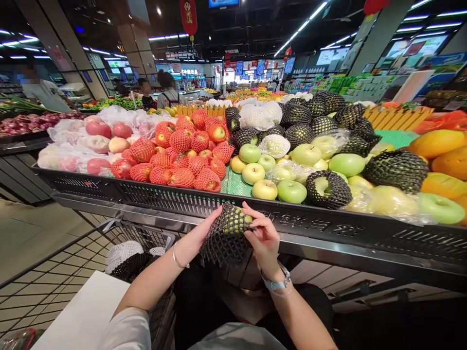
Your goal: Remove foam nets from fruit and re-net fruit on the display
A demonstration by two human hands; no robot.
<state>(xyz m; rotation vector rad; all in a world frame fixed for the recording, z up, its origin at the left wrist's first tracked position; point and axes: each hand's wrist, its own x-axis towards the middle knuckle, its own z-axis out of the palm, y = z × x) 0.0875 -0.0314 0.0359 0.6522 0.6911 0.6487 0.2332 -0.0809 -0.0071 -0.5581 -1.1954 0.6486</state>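
Observation:
Between my two hands is a green fruit [235, 221], partly covered by a black foam net sleeve [226, 248]. My left hand [209, 228] is wrapped around the left side of the netted fruit. My right hand [265, 236] grips the net near the fruit's right side with bent fingers. The lower part of the net hangs loose below the fruit. Just beyond my hands runs the front edge of the black produce tray [164, 197]. Green apples [292, 191] and a black-netted fruit [328, 189] lie in it, close past my right hand.
Red-netted apples [180, 141] are piled left of centre, with bagged pink apples [98, 129] farther left. Yellow-orange fruit [447, 160] lies at the right. A shopping cart [40, 272] stands at my left, holding used foam nets [127, 257] and a white board [78, 311]. People stand in the background.

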